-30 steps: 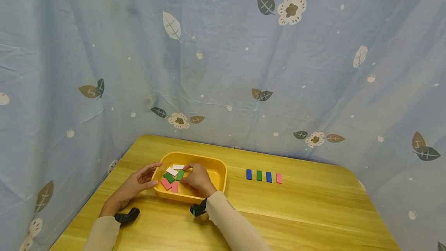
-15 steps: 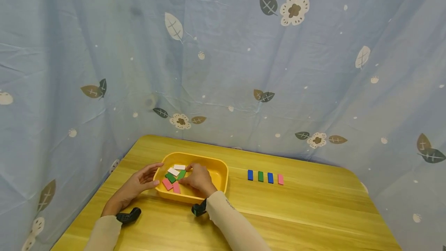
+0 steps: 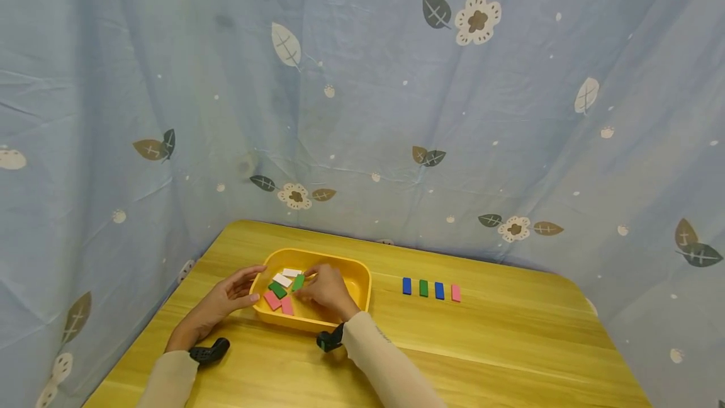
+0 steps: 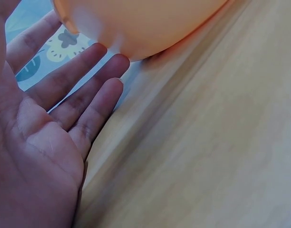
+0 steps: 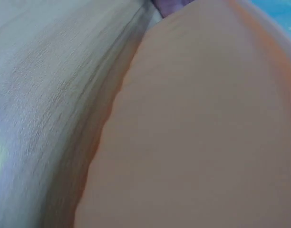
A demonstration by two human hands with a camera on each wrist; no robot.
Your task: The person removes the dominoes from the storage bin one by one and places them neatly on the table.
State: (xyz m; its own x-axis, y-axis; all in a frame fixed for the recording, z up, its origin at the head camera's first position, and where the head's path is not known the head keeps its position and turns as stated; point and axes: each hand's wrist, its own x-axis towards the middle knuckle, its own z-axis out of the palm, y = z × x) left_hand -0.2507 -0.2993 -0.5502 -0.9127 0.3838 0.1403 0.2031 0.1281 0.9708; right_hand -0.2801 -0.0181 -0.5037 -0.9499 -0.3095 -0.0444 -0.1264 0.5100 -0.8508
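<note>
A yellow plastic tray (image 3: 334, 325) stands on the table, with white, green and pink rectangular blocks at its left end. My right hand (image 3: 328, 288) reaches in and pinches a green block (image 3: 297, 282) between thumb and finger. Beside that block lie a second green block (image 3: 277, 289), a white block (image 3: 282, 280) and a pink block (image 3: 287, 306). My left hand (image 3: 218, 301) rests at the tray's left end, thumb and fingers spread along the rim. In the left wrist view its loosely straight fingers (image 4: 95, 107) touch or nearly touch the tray's outer wall (image 4: 150, 23).
Right of the tray, several blocks stand in a spaced row on the wooden table (image 3: 498, 345): a blue block (image 3: 406, 286), a green one, another blue one and a pink block (image 3: 455, 293). A patterned blue curtain (image 3: 362, 112) hangs behind. The tray wall (image 5: 193, 123) fills most of the right wrist view.
My right hand has shifted slightly right, and the green block at its fingertips has moved and turned a little with it. The left hand stays at the tray's end.
</note>
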